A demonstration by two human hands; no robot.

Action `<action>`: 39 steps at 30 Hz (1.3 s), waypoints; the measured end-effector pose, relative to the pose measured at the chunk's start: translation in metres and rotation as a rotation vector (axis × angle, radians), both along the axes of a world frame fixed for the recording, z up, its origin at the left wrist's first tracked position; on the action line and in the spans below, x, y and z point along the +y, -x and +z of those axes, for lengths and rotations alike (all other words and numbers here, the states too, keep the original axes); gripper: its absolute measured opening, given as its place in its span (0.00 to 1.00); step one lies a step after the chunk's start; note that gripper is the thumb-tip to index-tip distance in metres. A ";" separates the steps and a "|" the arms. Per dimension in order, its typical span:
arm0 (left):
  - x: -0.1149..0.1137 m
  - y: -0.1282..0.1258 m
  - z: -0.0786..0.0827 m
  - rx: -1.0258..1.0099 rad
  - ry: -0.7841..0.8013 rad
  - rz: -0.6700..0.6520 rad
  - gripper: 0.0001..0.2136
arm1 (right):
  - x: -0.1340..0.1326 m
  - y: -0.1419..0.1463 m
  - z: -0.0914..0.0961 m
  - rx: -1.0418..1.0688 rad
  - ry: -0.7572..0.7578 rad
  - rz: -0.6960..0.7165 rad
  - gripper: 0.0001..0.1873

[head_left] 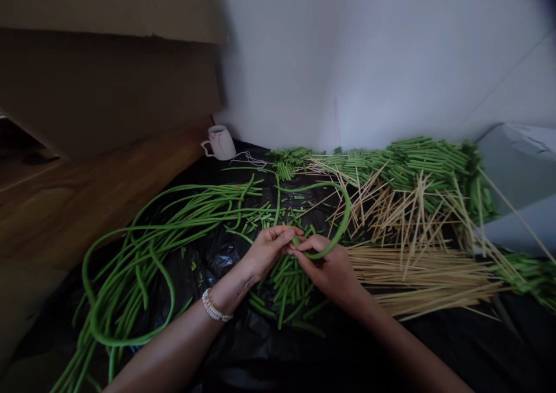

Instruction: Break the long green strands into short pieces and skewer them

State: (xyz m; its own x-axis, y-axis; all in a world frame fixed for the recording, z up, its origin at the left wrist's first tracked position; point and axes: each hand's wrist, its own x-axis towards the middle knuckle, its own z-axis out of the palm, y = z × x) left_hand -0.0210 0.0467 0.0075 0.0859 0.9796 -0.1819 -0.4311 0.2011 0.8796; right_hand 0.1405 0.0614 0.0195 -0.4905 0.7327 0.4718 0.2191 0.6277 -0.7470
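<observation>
A long green bean (347, 208) loops up and to the right from my fingers, its bend resting across the back of my right hand. My left hand (273, 248) is closed in a pinch on the bean's end, with a beaded bracelet on that wrist. Close against it, my right hand (328, 268) pinches the same bean. Below both hands lies a pile of short cut bean pieces (289, 286), partly hidden by them. To the left spreads a bundle of whole long beans (174, 222), several of them curling.
Black plastic sheeting (226, 323) covers the surface. Thin wooden sticks (425, 271) lie at the right, with skewered beans (430, 161) stacked behind. A mug (221, 143) stands near the wall (347, 51). Cardboard (108, 86) is at the left, a pale box (516, 179) at the right.
</observation>
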 end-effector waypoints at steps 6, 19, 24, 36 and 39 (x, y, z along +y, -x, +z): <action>0.001 0.007 0.004 0.177 -0.073 0.077 0.15 | 0.007 -0.007 0.013 0.163 0.476 0.030 0.07; -0.005 0.004 0.006 0.098 0.004 -0.231 0.19 | 0.014 -0.012 0.018 0.247 0.846 0.095 0.17; -0.010 0.008 0.012 0.239 0.000 -0.421 0.15 | 0.018 -0.012 0.014 0.343 0.945 0.063 0.18; -0.007 0.005 0.009 0.095 0.067 -0.264 0.13 | 0.021 -0.017 0.016 0.359 0.790 0.007 0.15; -0.004 0.003 0.007 -0.055 0.113 -0.114 0.13 | 0.020 -0.018 0.020 0.298 0.692 0.000 0.14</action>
